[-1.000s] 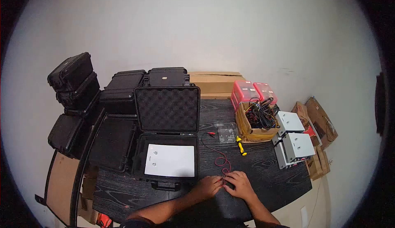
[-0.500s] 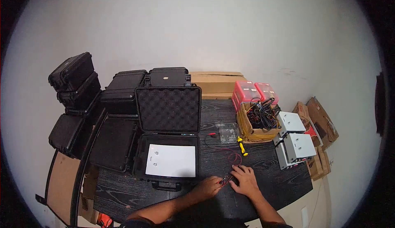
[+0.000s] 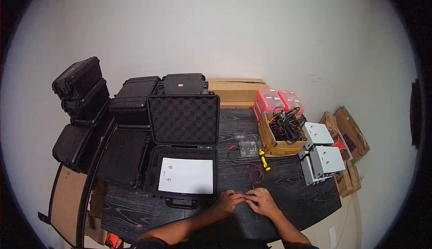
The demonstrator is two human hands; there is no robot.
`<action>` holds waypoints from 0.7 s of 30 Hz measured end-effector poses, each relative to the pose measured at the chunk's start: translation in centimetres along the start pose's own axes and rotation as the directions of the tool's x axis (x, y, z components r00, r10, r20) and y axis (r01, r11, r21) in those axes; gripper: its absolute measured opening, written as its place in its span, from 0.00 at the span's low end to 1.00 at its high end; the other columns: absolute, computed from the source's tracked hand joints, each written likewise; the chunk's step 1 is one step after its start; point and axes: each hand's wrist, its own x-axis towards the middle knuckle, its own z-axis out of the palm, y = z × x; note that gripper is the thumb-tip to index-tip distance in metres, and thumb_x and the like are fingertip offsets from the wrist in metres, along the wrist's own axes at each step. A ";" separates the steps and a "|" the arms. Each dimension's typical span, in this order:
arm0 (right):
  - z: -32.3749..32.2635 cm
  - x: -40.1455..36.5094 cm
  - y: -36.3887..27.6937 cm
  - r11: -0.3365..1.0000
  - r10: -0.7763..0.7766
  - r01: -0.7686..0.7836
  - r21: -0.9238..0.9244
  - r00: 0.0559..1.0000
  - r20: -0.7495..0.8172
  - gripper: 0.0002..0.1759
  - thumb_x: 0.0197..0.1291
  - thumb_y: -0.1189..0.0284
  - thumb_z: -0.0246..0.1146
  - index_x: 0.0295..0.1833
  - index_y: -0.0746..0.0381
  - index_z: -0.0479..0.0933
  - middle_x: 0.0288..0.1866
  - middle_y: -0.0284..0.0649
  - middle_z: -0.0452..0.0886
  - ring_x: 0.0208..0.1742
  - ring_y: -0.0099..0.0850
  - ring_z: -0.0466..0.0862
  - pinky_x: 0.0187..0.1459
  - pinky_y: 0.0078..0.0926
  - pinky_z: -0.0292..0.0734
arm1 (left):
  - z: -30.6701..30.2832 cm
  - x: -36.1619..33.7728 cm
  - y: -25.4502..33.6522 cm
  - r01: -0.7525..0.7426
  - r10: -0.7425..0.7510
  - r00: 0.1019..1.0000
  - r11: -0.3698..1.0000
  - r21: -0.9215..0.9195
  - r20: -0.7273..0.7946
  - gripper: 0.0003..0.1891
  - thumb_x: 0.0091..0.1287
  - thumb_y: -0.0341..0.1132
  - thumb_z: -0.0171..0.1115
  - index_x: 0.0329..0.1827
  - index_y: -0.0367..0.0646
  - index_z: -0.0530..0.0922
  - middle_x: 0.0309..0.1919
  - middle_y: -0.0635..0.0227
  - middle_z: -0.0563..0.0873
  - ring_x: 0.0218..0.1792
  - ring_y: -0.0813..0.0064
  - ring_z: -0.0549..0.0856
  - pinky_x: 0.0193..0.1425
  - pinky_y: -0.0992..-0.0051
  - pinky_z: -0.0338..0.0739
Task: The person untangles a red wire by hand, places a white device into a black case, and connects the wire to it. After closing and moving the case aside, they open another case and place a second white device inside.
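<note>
My left hand (image 3: 228,202) and my right hand (image 3: 263,201) nearly meet at the front of the black wood-grain table (image 3: 288,213). Both are closed, fingertips pinching a thin red-and-black cable (image 3: 256,175) whose end is mostly hidden by my fingers. From there the cable loops away across the tabletop to a red clip (image 3: 231,148). Beyond my right hand lies a yellow-and-black screwdriver (image 3: 264,160), beside a clear plastic bag (image 3: 248,145). Left of my hands stands an opened black case (image 3: 218,168) with foam in its lid and a white panel (image 3: 186,175) inside.
Several closed black cases (image 3: 123,154) are stacked at the left. A cardboard box of cables (image 3: 283,130) stands at the back right, before red-lidded containers (image 3: 269,95). White boxes (image 3: 327,161) sit at the right edge, with cardboard (image 3: 353,130) behind them.
My right hand has shifted slightly left and its spread fingers have closed on the cable. My left hand has moved a little left, and the cable near the hands has shifted.
</note>
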 end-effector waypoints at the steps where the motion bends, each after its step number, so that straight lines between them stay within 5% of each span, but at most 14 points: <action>1: 0.0 0.0 0.0 1.000 -0.009 0.009 0.010 1.000 -0.004 0.13 0.61 0.73 0.76 0.52 0.57 0.91 0.59 0.36 0.88 0.60 0.40 0.85 0.68 0.43 0.74 | -0.3 0.2 0.3 -0.002 0.002 1.000 0.999 0.039 0.006 0.26 0.63 0.26 0.61 0.66 0.39 0.83 0.67 0.56 0.83 0.68 0.51 0.80 0.76 0.51 0.72; 8: 1.2 -0.1 -0.1 0.998 -0.002 0.006 0.057 0.998 -0.061 0.11 0.58 0.73 0.78 0.47 0.58 0.92 0.52 0.35 0.91 0.55 0.39 0.86 0.63 0.40 0.78 | 0.2 0.5 0.8 -0.112 0.144 0.969 0.980 0.166 -0.199 0.18 0.64 0.29 0.61 0.58 0.37 0.82 0.59 0.58 0.83 0.62 0.54 0.81 0.67 0.56 0.79; 11: 1.9 0.0 -0.5 0.993 0.026 -0.019 0.114 0.998 -0.056 0.10 0.58 0.72 0.78 0.47 0.57 0.92 0.50 0.35 0.92 0.53 0.39 0.86 0.61 0.39 0.79 | -1.8 0.6 3.4 0.062 -0.058 0.996 0.996 0.065 -0.063 0.20 0.66 0.30 0.64 0.60 0.33 0.81 0.61 0.50 0.82 0.68 0.48 0.80 0.75 0.54 0.75; 21: 0.1 0.2 0.4 0.994 0.109 -0.109 0.004 0.993 -0.051 0.09 0.61 0.68 0.76 0.47 0.56 0.91 0.54 0.31 0.91 0.58 0.37 0.84 0.63 0.40 0.76 | 2.0 0.2 -1.4 -0.083 0.095 0.990 0.990 0.116 -0.101 0.15 0.67 0.28 0.68 0.56 0.34 0.82 0.56 0.52 0.83 0.61 0.50 0.81 0.70 0.56 0.77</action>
